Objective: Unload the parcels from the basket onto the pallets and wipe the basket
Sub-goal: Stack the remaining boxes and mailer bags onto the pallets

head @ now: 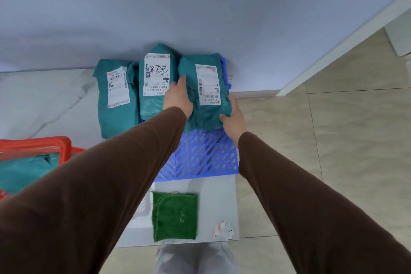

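Note:
Three teal parcels with white labels lie in a row on the blue slatted pallet (pixel 200 158) against the wall. The left parcel (pixel 115 100) and the middle parcel (pixel 153 82) lie free. The right parcel (pixel 206 91) is gripped from both sides: my left hand (pixel 178 98) holds its left edge, my right hand (pixel 233 118) its lower right corner. The red basket (pixel 37 147) stands at the left edge with at least one more teal parcel (pixel 24 171) inside. A folded green cloth (pixel 174 216) lies on a white board near my feet.
The pale blue wall (pixel 200 18) rises directly behind the pallet. A white door frame (pixel 344 44) stands at the right, with beige floor tiles (pixel 333 140) in front of it. A scrap of torn label (pixel 223 230) lies on the white board (pixel 218 196).

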A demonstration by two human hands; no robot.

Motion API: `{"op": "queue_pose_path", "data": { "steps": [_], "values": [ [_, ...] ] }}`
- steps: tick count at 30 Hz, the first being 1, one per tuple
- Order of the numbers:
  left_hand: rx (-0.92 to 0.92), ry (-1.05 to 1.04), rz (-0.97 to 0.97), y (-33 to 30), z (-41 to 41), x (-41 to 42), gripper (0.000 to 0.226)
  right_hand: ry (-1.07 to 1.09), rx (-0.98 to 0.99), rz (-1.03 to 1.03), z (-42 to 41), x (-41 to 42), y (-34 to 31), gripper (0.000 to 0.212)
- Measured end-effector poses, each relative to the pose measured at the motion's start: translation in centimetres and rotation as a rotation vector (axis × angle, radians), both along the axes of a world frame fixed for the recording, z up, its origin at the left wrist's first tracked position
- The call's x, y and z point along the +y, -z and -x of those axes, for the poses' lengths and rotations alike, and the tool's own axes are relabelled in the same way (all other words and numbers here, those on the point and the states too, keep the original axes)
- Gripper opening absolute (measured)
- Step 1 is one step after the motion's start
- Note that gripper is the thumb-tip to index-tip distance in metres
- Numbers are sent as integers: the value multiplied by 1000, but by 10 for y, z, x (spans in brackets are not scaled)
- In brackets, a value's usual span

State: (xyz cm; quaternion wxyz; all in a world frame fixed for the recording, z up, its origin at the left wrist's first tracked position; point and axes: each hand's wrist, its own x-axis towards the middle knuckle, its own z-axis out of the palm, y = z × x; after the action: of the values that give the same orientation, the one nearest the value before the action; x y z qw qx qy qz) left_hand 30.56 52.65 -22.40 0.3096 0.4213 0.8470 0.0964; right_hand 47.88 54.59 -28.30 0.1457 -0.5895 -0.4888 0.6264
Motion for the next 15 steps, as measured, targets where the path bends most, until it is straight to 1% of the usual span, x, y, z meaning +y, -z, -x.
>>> {"op": "queue_pose_path", "data": {
  "steps": [2,4,5,7,11,15],
  "values": [
    [-42,-32,-10,-4,-3,-3,84,-35,-92,-33,0,-2,-7,78],
    [-83,-60,-35,-12,-5,-9,84,-63,-266,-100,-1,-5,-21,76],
    [-98,-75,-51,-19,-6,-14,83,-55,-295,-119,0,-8,-31,74],
    [-148,-111,-79,-32,-8,-28,83,-21,-236,-134,2,-17,-55,69],
    [-311,-229,-126,-66,-11,-64,83,38,-70,-95,10,-41,-112,63],
    [-402,-318,-211,-111,-11,-109,79,36,15,-99,19,-72,-172,59]
  ]
}}
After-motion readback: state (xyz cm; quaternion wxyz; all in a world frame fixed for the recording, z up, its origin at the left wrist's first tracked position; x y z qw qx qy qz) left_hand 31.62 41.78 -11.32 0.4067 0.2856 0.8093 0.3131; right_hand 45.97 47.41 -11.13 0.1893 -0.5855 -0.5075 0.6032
